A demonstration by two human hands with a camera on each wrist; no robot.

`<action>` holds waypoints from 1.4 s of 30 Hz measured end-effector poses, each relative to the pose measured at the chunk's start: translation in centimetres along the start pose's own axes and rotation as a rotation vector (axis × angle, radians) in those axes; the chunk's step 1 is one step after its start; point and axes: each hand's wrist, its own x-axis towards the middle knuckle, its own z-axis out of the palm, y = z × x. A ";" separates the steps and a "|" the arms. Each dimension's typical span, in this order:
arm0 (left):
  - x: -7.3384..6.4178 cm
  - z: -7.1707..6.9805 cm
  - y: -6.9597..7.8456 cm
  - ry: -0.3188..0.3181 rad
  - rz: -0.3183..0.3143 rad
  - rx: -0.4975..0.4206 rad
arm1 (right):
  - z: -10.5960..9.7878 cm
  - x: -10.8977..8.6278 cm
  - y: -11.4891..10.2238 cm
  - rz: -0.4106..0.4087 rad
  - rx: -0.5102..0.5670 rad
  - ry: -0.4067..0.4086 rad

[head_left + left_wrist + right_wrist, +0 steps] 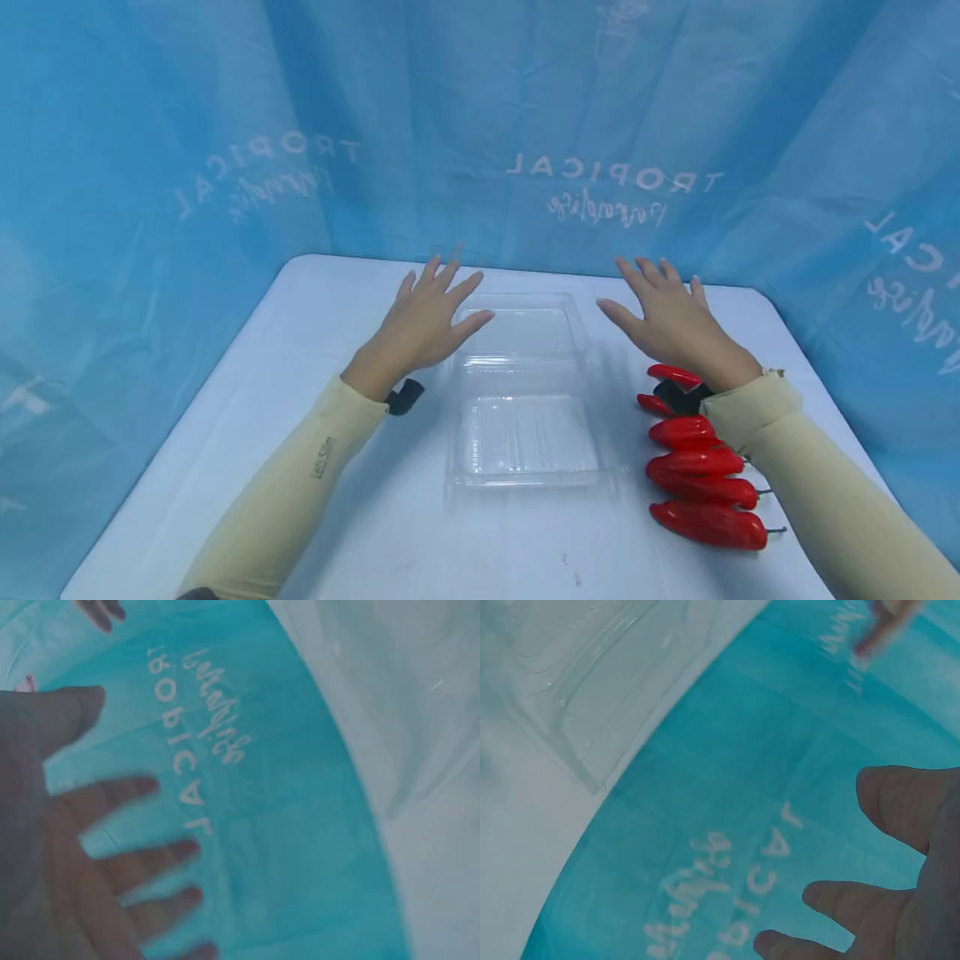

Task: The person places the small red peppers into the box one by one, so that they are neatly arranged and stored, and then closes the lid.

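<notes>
Both hands hover over the white table with fingers spread and nothing held. My left hand (426, 325) is beside the upper left part of a clear plastic clamshell box (525, 364), its thumb pointing toward the box. On the other side, my right hand (667, 321) is apart from the box, with its wrist above a column of red peppers (708, 525). The box lies opened flat, lid half (521, 333) at the back and ribbed half in front. Part of the upper peppers is hidden by the right wrist and its black strap.
The white table (300, 350) has rounded back corners. Blue curtains (465, 125) with mirrored white lettering hang behind it and along both sides. Several peppers lie at the right, their stems pointing right near the sleeve (817, 475). Small dark marks show on the cloth near the front.
</notes>
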 end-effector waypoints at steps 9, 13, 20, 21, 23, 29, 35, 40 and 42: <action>-9.6 5.5 -1.8 0.173 0.010 -0.719 | 1.5 -12.9 8.4 0.134 0.225 0.308; -12.5 8.7 -0.4 0.238 -0.043 -1.041 | 4.8 -19.5 12.3 0.366 0.316 0.322; -14.2 11.4 1.0 0.230 -0.091 -1.049 | 11.7 -27.8 15.9 0.641 0.469 0.263; -14.3 11.4 1.1 0.209 -0.078 -1.039 | 12.2 -28.2 15.8 0.624 0.481 0.257; -14.4 11.4 1.3 0.175 -0.053 -1.031 | 12.9 -28.5 15.3 0.597 0.505 0.234; -15.5 11.1 1.6 0.163 -0.003 -1.069 | 12.4 -27.6 12.5 0.484 0.455 0.154; -16.3 10.7 1.9 0.145 0.035 -1.145 | 11.6 -27.7 11.1 0.397 0.397 0.114; -16.9 10.2 2.0 0.125 0.061 -1.139 | 11.4 -28.2 10.5 0.376 0.374 0.082; -17.1 9.9 2.1 0.118 0.066 -1.136 | 11.4 -28.5 10.1 0.367 0.371 0.080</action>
